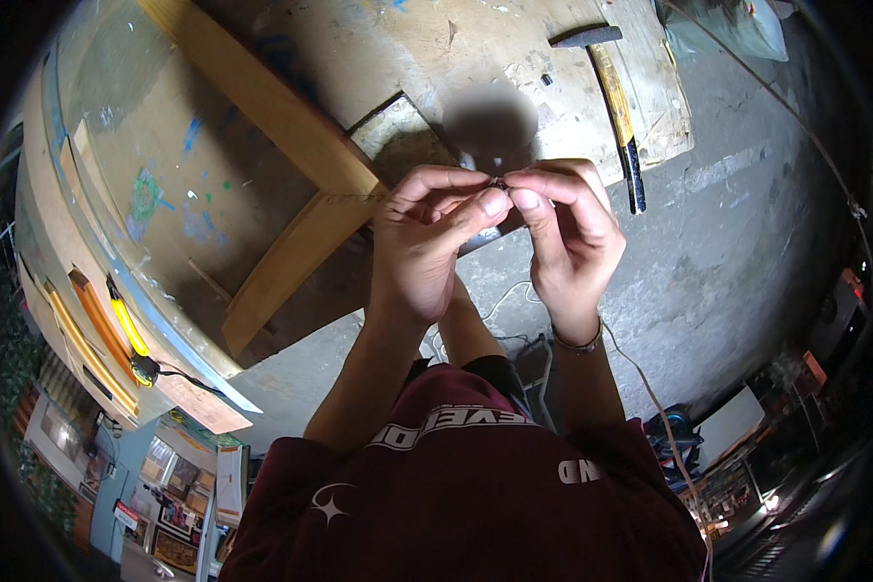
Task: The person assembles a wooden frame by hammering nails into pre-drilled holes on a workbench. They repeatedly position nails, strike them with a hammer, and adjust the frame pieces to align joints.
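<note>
Both of my hands are raised over the near edge of the worktable, fingertips meeting. My left hand [419, 238] pinches a tiny dark piece [498, 182] between thumb and forefinger. From the other side, the thumb and forefinger of my right hand [574, 238] close on the same piece. It is too small and too covered to name. Left of my hands, two wooden boards [296, 262] meet at an angle on the table. A hammer [613, 92] with a yellow and black handle lies to the right, its handle end past the table edge.
The paint-stained worktable [165, 116] spans the far and left side. A yellow and black tool [131, 330] and wooden strips [97, 315] lie at its left. A cord [640, 373] hangs by my right forearm over the grey concrete floor [727, 233]. Beyond my hands is a blurred round patch.
</note>
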The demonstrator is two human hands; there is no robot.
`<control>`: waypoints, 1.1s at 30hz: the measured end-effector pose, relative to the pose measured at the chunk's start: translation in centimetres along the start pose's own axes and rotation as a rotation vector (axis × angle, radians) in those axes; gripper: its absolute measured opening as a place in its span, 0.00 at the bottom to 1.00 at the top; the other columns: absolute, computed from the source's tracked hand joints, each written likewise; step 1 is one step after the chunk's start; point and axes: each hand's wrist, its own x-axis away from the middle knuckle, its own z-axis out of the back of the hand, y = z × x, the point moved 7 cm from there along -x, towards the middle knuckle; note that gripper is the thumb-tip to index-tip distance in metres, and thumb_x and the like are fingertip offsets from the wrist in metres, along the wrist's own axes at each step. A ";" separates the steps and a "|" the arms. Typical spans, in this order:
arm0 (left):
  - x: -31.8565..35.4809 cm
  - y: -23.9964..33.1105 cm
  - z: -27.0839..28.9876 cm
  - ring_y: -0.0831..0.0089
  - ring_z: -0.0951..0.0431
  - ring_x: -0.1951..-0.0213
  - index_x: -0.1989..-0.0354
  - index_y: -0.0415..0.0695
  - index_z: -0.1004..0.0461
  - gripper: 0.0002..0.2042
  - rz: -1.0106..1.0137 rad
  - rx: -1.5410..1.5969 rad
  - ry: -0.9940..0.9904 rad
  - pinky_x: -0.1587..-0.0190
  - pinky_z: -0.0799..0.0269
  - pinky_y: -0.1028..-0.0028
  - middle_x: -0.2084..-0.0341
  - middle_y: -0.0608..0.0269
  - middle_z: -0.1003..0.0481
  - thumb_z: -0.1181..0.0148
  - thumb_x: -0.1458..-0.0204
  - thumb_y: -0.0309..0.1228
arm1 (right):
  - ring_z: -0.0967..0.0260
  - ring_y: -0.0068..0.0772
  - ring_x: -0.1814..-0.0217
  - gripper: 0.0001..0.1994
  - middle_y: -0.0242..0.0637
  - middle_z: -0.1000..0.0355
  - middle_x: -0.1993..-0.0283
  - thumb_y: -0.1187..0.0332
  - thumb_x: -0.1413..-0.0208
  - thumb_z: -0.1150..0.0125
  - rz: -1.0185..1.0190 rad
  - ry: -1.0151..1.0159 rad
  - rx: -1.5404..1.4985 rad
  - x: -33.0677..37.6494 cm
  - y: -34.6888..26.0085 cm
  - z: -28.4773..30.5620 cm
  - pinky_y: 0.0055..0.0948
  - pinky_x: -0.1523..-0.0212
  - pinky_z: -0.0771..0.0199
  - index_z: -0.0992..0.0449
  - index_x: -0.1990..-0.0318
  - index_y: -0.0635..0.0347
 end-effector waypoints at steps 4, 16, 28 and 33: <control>-0.2 -0.1 -0.1 0.69 0.14 0.59 0.53 0.37 0.23 0.10 0.011 0.118 -0.023 0.52 0.16 0.69 0.63 0.53 0.16 0.33 0.42 0.15 | 0.24 0.31 0.53 0.06 0.42 0.21 0.56 0.82 0.40 0.32 0.094 -0.015 0.003 0.7 -0.6 0.1 0.29 0.52 0.23 0.17 0.57 0.67; -0.2 0.3 0.5 0.71 0.14 0.59 0.55 0.36 0.23 0.11 0.178 0.119 -0.120 0.52 0.16 0.70 0.63 0.54 0.16 0.31 0.45 0.17 | 0.22 0.35 0.56 0.13 0.42 0.18 0.57 0.82 0.49 0.26 0.143 -0.107 0.019 0.4 -1.4 0.4 0.31 0.55 0.22 0.16 0.55 0.67; -0.1 1.1 0.4 0.71 0.14 0.61 0.55 0.35 0.22 0.12 0.266 -0.027 -0.158 0.54 0.16 0.70 0.65 0.54 0.16 0.29 0.46 0.18 | 0.22 0.33 0.59 0.13 0.37 0.18 0.62 0.79 0.54 0.21 0.020 -0.158 -0.128 0.3 -0.4 0.6 0.30 0.58 0.22 0.12 0.59 0.62; 0.2 1.1 0.4 0.71 0.14 0.61 0.54 0.34 0.22 0.12 0.265 -0.002 -0.171 0.53 0.16 0.70 0.65 0.54 0.16 0.30 0.47 0.17 | 0.22 0.33 0.60 0.13 0.38 0.18 0.64 0.78 0.56 0.20 -0.022 -0.158 -0.214 0.7 0.1 0.4 0.30 0.58 0.23 0.12 0.60 0.62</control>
